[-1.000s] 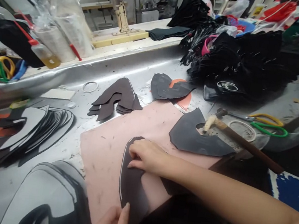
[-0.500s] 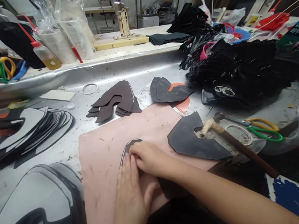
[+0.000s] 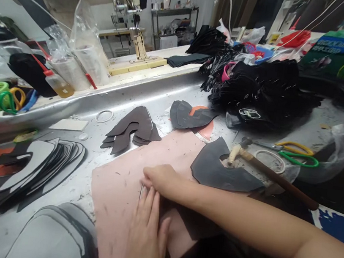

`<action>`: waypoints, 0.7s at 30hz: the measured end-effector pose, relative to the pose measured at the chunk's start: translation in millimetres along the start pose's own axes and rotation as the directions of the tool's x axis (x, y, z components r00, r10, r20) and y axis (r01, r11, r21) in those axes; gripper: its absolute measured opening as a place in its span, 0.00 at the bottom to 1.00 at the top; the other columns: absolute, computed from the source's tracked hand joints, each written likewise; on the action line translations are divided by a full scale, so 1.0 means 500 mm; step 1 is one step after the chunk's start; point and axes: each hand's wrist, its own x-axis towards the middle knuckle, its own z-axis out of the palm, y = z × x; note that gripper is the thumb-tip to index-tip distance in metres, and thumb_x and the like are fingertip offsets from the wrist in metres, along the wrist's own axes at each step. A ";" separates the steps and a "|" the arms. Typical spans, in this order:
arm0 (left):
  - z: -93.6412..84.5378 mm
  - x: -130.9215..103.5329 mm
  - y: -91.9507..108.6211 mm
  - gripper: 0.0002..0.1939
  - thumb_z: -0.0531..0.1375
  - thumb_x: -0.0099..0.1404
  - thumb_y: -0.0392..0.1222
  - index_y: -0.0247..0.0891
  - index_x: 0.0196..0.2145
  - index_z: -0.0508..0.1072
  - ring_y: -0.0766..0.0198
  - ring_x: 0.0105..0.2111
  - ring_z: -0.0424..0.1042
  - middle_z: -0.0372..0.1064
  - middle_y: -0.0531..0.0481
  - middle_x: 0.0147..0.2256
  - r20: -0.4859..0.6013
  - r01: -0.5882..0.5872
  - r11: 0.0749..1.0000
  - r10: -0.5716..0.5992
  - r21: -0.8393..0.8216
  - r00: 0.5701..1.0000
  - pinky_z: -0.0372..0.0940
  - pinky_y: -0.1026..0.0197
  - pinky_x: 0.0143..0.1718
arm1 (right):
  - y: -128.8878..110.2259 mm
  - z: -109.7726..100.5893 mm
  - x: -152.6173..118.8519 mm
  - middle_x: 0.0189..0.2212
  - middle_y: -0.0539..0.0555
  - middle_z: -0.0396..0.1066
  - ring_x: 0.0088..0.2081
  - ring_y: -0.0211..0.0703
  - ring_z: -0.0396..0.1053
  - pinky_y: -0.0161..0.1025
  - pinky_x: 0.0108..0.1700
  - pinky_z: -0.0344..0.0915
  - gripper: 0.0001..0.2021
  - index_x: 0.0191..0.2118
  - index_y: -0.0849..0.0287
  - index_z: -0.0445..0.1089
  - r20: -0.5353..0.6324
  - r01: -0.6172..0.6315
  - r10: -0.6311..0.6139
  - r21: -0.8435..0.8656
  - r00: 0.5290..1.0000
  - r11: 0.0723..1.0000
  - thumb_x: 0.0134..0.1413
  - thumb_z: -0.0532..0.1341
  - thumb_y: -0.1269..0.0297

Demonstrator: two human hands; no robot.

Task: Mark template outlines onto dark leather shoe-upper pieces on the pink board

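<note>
A dark curved piece lies on the pink sheet, mostly covered by both hands. My left hand rests on it with the fingers stretched out and pointing away from me. Just beyond those fingertips, my right hand has its fingers curled together at the piece's pale edge; the hold itself is hidden. A large dark grey curved piece lies right of my hands. Small dark brown cut pieces are stacked beyond the sheet.
White-and-black cut pieces are piled at left. A hammer and green-yellow scissors lie at right. Behind are a heap of black material, a glue bottle and a sewing machine.
The view has tilted up, so the tabletop sits slightly lower. My right hand has moved a little left along the piece, covering its far end. My left hand remains flat.
</note>
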 end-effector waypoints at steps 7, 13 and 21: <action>0.066 -0.005 -0.031 0.39 0.52 0.63 0.48 0.31 0.64 0.38 0.51 0.56 0.61 0.59 0.36 0.58 -0.056 -0.049 0.990 0.056 0.129 0.997 0.68 0.49 0.47 | 0.028 -0.045 0.087 0.46 0.65 0.68 0.49 0.52 0.65 0.44 0.46 0.61 0.14 0.46 0.65 0.66 -0.188 -0.181 0.159 -0.109 0.969 0.977 0.62 0.47 0.67; 0.071 -0.023 -0.021 0.40 0.53 0.62 0.47 0.44 0.65 0.34 0.50 0.56 0.61 0.54 0.44 0.60 -0.020 0.093 0.992 -0.095 -0.089 0.995 0.68 0.46 0.48 | 0.008 -0.039 -0.018 0.31 0.57 0.74 0.34 0.47 0.70 0.38 0.34 0.62 0.16 0.28 0.61 0.71 -0.089 -0.174 0.171 -0.018 0.981 0.985 0.57 0.56 0.54; -0.126 -0.042 -0.280 0.29 0.46 0.62 0.53 0.31 0.53 0.65 0.51 0.61 0.53 0.56 0.40 0.60 -0.024 0.794 0.606 -0.795 -0.055 0.606 0.52 0.47 0.60 | -0.018 -0.187 0.104 0.26 0.51 0.70 0.29 0.40 0.66 0.34 0.29 0.58 0.16 0.33 0.60 0.70 -0.343 -0.017 0.115 0.276 0.932 0.961 0.58 0.54 0.53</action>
